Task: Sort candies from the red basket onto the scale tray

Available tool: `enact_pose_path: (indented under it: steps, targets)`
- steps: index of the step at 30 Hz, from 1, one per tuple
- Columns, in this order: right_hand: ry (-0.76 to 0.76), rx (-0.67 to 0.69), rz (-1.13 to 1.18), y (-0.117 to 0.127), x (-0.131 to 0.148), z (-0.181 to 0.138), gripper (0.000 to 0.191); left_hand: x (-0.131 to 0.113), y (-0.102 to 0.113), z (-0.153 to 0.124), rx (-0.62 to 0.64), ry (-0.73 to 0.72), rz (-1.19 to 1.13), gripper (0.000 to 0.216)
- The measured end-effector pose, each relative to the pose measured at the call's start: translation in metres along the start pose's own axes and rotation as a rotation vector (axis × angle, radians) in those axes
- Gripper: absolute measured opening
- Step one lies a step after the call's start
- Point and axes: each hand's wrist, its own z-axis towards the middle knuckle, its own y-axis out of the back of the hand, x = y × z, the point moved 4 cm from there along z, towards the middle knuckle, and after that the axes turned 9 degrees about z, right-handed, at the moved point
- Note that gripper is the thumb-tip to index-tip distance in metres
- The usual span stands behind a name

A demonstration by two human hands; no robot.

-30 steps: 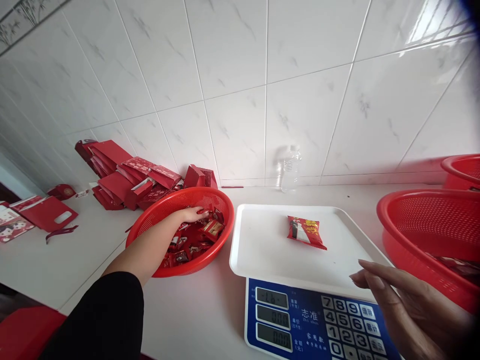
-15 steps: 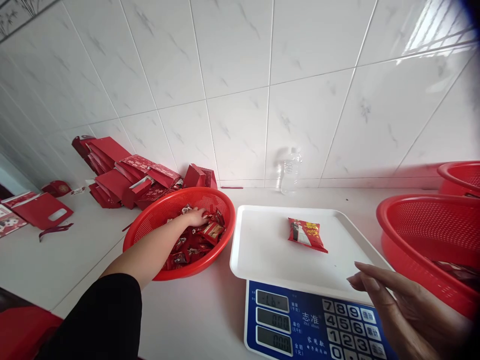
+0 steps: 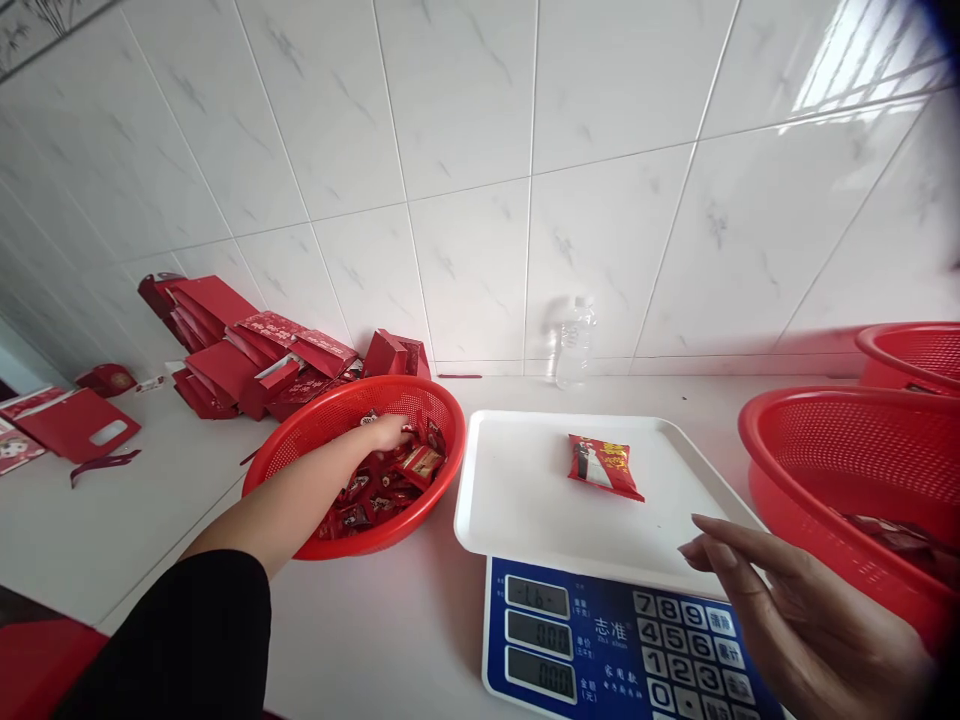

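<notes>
My left hand (image 3: 390,432) is down among small red snack packets (image 3: 379,492) in a red plastic basket (image 3: 367,543). Its fingertips are hidden by the packets, so what they grip does not show. A white-wrapped or tan-faced packet (image 3: 420,465) lies just beside that hand. My right hand (image 3: 802,600) hovers over the front right of a digital scale (image 3: 600,640), fingers loosely stretched, nothing visible in them. On the scale's white tray (image 3: 517,500) lies one red snack packet (image 3: 604,466) with yellow lettering.
Red gift boxes (image 3: 262,360) are piled against the tiled wall at the back left. A clear plastic bottle (image 3: 575,345) stands behind the tray. Two more red baskets stand at the right; the nearer basket (image 3: 810,450) holds some packets. Another red box (image 3: 90,425) sits far left.
My left hand has sunk slightly deeper among the packets, its fingers now less visible. The whole view has shifted a little; my right hand keeps its pose over the scale.
</notes>
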Motion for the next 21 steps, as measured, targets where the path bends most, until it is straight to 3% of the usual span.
enact_pose_path:
  steps: [5,10,13,16,21]
  targets:
    - [0.026,0.030,0.037,0.003,0.008,0.002,0.019,-0.002,0.036,-0.021,-0.073,0.037,-0.216,0.031]
    - [0.038,0.016,0.089,0.000,0.009,0.005,0.014,-0.046,0.065,-0.056,-0.165,-0.074,-0.420,0.035]
    - [0.067,-0.014,0.124,-0.003,0.008,0.006,0.013,-0.089,0.066,-0.077,-0.129,-0.200,-0.493,0.037]
    - [0.068,-0.022,0.176,-0.004,0.008,0.008,0.015,-0.130,0.057,-0.093,-0.013,-0.321,-0.587,0.040]
    - [0.058,-0.044,0.198,-0.003,0.008,0.011,0.016,-0.181,0.048,-0.105,0.063,-0.503,-0.579,0.044]
